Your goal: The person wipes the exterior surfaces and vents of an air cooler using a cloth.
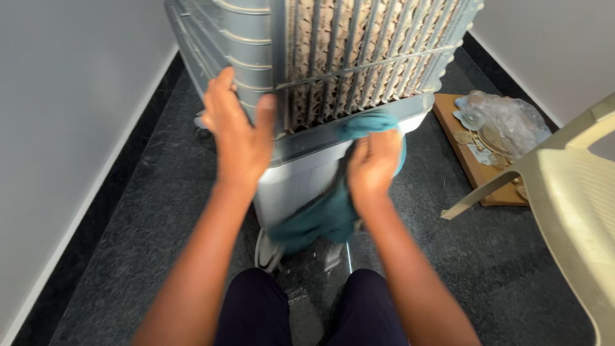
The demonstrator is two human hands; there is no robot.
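Down on the dark speckled floor (160, 211), a person crouches in front of a grey air cooler (301, 173) that fills the twelve o'clock end of the narrow space. Its upper part is a slatted grille (359, 57) with brownish honeycomb padding behind the bars; below that runs a plain grey band and a smooth lower body.

At about ten o'clock from the cooler's lower body, the left hand (238, 131) lies flat against the corner of the casing, fingers spread upward over the ribbed side and thumb laid across the front edge of the grille. It grips nothing; it is pressed open against the shell.

At about two o'clock from the same spot, the right hand (373, 163) is closed around a bunched teal cloth (320, 218). The cloth's upper end is pushed against the grey band just under the grille, and the rest hangs down over the cooler's front toward six o'clock, ending just above a white caster wheel (269, 251).

Both knees, in dark trousers (256, 307), show at six o'clock.

Off at three o'clock, a wooden board (471, 170) lies on the floor by the wall with crumpled clear plastic (506, 118) and small ornaments on it. A cream plastic chair (570, 198) juts in at four o'clock, one leg crossing the board's near end.

Pale walls (64, 128) close in on either side.
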